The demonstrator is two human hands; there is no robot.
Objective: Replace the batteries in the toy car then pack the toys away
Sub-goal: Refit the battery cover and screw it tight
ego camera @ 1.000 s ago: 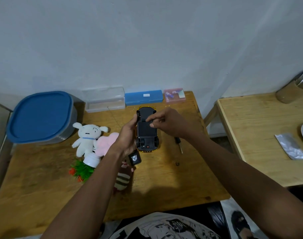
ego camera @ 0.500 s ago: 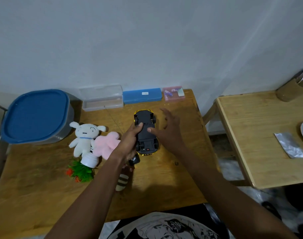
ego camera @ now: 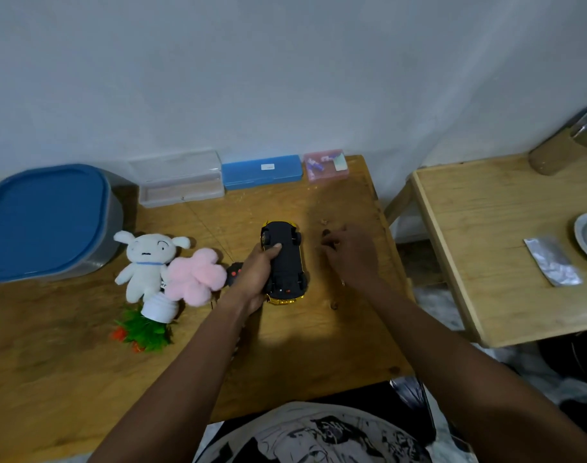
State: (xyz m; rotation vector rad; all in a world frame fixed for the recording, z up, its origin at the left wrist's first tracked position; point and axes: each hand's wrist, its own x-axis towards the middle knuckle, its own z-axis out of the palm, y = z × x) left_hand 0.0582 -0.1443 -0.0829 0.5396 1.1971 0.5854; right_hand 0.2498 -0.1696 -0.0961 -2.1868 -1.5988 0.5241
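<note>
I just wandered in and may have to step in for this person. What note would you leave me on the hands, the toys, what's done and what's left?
Left hand grips the toy car, underside up.
Right hand is beside it, fingers curled over small bits on the table; whether it holds one is unclear.
Pink box at the back holds what look like batteries.
White plush, pink plush and remote lie unpacked at left.
Done: battery swap cannot be confirmed. Left: pack toys, probably into the blue-lidded tub.
</note>
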